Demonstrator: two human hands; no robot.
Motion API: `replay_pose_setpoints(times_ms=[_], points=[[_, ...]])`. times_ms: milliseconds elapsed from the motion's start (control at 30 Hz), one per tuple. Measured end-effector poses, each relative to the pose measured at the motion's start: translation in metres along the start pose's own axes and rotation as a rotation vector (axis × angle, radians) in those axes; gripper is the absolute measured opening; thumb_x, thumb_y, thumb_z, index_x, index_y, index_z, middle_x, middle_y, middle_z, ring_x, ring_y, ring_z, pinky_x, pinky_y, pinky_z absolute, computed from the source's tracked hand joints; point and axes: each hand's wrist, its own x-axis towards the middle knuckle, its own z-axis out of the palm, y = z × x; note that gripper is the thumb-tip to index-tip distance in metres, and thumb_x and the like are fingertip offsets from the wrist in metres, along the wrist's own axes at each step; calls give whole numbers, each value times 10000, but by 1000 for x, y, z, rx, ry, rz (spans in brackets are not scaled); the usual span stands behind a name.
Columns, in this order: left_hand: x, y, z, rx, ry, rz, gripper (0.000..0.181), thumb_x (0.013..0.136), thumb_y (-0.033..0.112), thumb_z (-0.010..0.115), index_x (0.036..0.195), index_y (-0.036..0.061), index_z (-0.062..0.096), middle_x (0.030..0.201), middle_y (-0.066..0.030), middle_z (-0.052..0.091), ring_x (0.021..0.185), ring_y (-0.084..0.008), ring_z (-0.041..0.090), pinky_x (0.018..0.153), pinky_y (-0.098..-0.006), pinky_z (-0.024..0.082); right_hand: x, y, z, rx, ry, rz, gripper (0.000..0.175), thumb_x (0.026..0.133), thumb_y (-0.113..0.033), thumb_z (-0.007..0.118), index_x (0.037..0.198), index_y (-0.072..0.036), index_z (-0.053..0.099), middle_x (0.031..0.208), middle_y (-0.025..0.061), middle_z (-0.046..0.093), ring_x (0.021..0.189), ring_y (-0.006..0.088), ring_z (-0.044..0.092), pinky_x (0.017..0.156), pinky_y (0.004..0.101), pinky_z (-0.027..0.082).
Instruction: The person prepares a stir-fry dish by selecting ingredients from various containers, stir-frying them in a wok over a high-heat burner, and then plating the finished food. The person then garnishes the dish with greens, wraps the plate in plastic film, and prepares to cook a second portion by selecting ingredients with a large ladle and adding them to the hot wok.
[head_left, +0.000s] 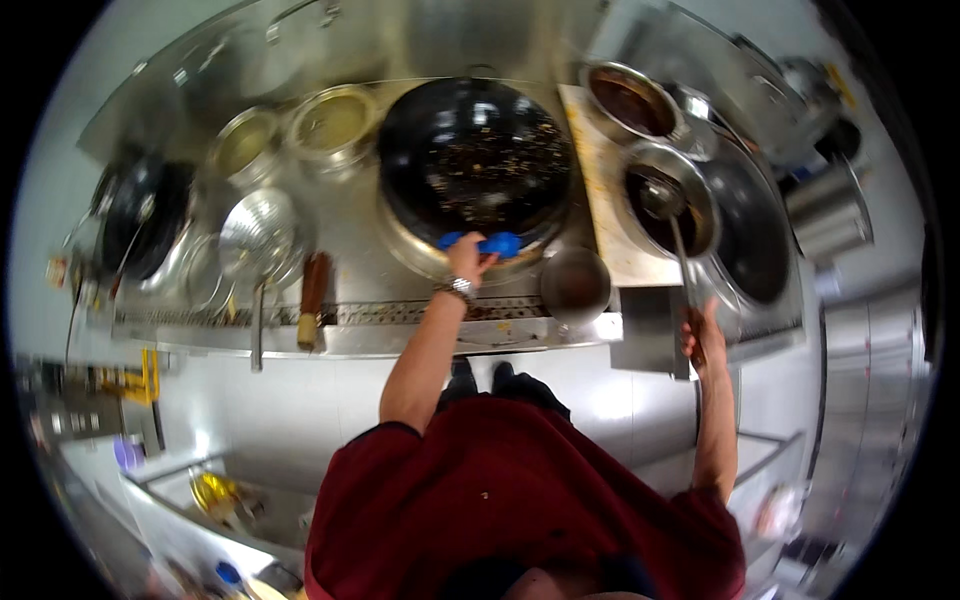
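Observation:
My left hand (468, 259) grips a blue cloth (499, 244) at the near rim of a large black wok (409, 161). Oil and scattered brown and yellowish bits (502, 161) coat the inside of the wok, which sits on a round burner ring (405, 251). Off to the right, my right hand (705, 335) is closed around the handle of a metal ladle (679, 240). The ladle's bowl rests in or just above dark liquid in a steel pot (709, 202); whether it touches the bottom is hidden.
Behind that pot stands another pot of dark sauce (630, 101), both on a stained pale board (592, 180). A small round bowl (576, 285) is at the front edge. Leftward are two pots of yellowish liquid (334, 124), a perforated skimmer (259, 232) and a bamboo wok brush (313, 289).

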Motion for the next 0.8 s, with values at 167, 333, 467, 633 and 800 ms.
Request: replay_pose_setpoints(times_ms=[167,333,467,633,800], points=[[15,16,-26,94,-104,-63,184,816,179,582,800,0,544,761,-158,618,725,-268,623,615,-364,548,26,-17,-7,-25,-49,90,807,847,-741,405,1095,15,536,659,-1,489,461,62,422,386,203,368],[8,13,-19,113,-55,-45,163,816,163,570,764,9,559,734,-151,642,647,-259,646,547,-330,538,34,-22,-6,-98,-33,130,821,820,-778,373,1043,-3,530,651,0,466,443,51,398,382,190,340],[8,13,-22,98,-99,-16,168,820,164,577,778,2,567,750,-149,647,655,-259,646,555,-332,540,46,-23,-5,-112,-77,138,780,862,-720,407,1044,29,526,654,8,492,458,69,424,384,217,382],[7,15,-23,115,-98,-74,189,828,191,611,825,4,589,767,-144,649,663,-252,641,553,-335,533,58,-27,0,169,-166,206,772,850,-698,454,1055,44,510,667,-21,448,460,26,392,363,163,351],[3,21,-24,155,-136,-143,451,834,466,655,868,20,598,842,-146,656,734,-245,643,603,-336,528,42,-46,-1,462,-252,233,747,869,-637,489,1094,75,496,664,-43,410,454,-12,366,353,113,331]])
